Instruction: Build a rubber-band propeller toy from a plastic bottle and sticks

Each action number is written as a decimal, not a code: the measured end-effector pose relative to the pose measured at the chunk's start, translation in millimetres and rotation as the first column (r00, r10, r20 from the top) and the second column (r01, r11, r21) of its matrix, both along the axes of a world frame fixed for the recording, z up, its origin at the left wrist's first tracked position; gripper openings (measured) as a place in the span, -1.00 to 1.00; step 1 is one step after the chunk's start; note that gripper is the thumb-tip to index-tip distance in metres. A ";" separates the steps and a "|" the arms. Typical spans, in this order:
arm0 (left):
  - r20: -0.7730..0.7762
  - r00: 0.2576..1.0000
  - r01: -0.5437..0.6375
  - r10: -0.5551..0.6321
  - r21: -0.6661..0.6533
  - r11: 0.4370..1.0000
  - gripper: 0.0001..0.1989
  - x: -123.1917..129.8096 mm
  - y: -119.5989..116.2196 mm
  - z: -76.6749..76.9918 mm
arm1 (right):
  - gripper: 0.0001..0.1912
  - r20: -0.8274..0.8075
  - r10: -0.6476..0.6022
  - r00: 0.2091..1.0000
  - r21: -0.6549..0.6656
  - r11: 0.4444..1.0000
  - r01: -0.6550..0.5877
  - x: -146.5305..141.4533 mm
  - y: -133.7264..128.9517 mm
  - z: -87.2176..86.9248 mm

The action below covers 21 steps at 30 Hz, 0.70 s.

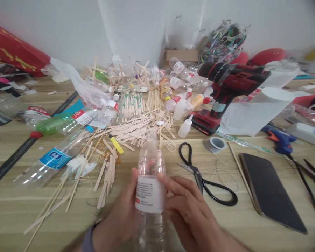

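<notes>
A clear plastic bottle (151,157) with a white printed label stands upright before me, its lower end running to the bottom edge of the view. My left hand (123,210) grips it from the left side, thumb up along the label. From the right, my right hand (189,206) touches the label's edge with its fingertips; whether they pinch the label is hard to make out. A pair of black-handled scissors (199,175) lies just right of that hand. Beyond the bottle, wooden craft sticks (136,127) are heaped on the table.
A red cordless drill (225,91) stands at the right, near small white glue bottles (184,128). A dark phone (273,192), a tape roll (216,144) and a blue glue gun (280,138) lie right. Bottles with a blue label (55,158) and green tint (55,122) lie left.
</notes>
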<state>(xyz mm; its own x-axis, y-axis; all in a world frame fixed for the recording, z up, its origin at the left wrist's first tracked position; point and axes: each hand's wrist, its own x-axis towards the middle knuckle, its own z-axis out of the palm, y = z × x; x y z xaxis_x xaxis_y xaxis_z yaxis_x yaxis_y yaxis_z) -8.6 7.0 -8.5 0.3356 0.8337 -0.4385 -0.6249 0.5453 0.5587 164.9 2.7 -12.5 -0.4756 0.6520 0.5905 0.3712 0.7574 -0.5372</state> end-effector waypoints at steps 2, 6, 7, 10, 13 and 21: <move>0.014 0.999 -0.051 0.050 0.051 0.997 -0.45 0.6 -1.3 0.6 | -0.79 -0.048 -0.071 0.996 -0.017 0.997 0.070 -1.7 2.9 0.9; 0.047 0.994 -0.101 0.094 0.179 0.979 -0.59 -1.0 -3.8 2.2 | -0.84 -0.082 -0.178 0.981 -0.123 0.978 0.167 -2.6 6.9 1.1; 0.039 0.994 -0.105 0.099 0.194 0.975 -0.58 -1.7 -4.2 2.4 | -0.85 -0.076 -0.189 0.979 -0.144 0.974 0.177 -2.4 7.3 0.9; -0.023 0.994 -0.101 0.109 0.230 0.968 -0.50 -4.0 -5.1 2.5 | -0.88 -0.069 -0.210 0.975 -0.182 0.964 0.194 -1.7 6.9 0.0; -0.089 0.993 -0.055 0.083 0.279 0.959 -0.49 -6.2 -5.2 1.7 | -0.89 -0.069 -0.218 0.973 -0.232 0.952 0.197 -1.9 6.3 -0.6; -0.080 0.995 -0.034 0.061 0.301 0.953 -0.40 -7.4 -5.8 -6.4 | -0.88 -0.064 -0.192 0.979 -0.219 0.960 0.174 -6.2 7.3 -4.5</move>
<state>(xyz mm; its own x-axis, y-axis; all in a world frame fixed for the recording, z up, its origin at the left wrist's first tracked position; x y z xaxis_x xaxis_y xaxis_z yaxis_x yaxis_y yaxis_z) -16.1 1.2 -14.9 0.2638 0.9451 -0.1926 -0.5872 0.3158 0.7453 158.8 10.0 -17.0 -0.2912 0.8375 0.4624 0.4394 0.5464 -0.7130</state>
